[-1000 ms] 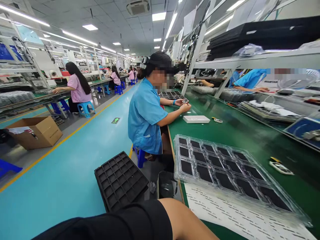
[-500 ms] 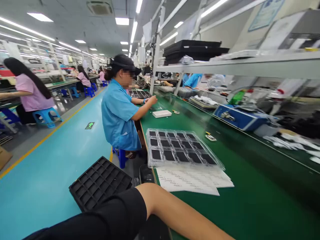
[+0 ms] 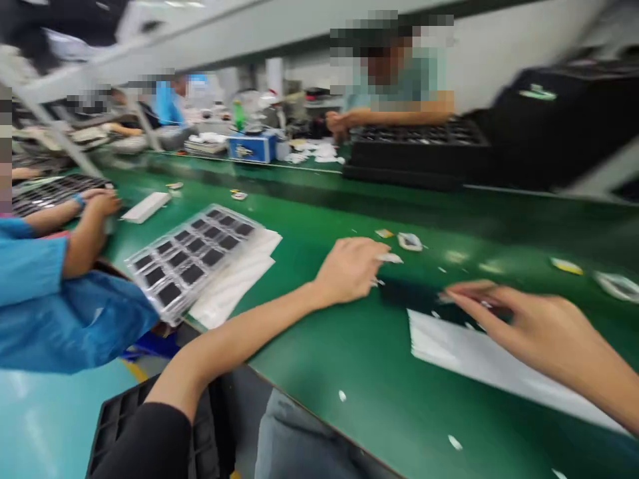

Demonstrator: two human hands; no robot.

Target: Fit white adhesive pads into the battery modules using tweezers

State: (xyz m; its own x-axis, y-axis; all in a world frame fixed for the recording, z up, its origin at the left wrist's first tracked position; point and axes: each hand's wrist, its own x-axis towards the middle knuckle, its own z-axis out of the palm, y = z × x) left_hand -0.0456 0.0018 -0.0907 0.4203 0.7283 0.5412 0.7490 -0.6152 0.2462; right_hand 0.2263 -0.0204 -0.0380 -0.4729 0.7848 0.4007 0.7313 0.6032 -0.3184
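Left hand (image 3: 352,271): curled beside dark piece (image 3: 407,294); we can't tell grip.
Right hand (image 3: 534,322): fingertips nearly together; blurred, we can't tell grip.
White sheet (image 3: 444,342): beside dark piece.

A factory assembly workshop, by the look of it. A long green table (image 3: 299,359) serves several people: a person in a blue work top (image 3: 30,279) sits along it, and another person (image 3: 430,74) is on the far side. A clear tray (image 3: 180,285) holds dark pieces in rows, deep black trays (image 3: 409,163) stand opposite, a shelf (image 3: 224,46) spans overhead, and a yellow stripe (image 3: 134,370) edges the blue floor (image 3: 44,419).
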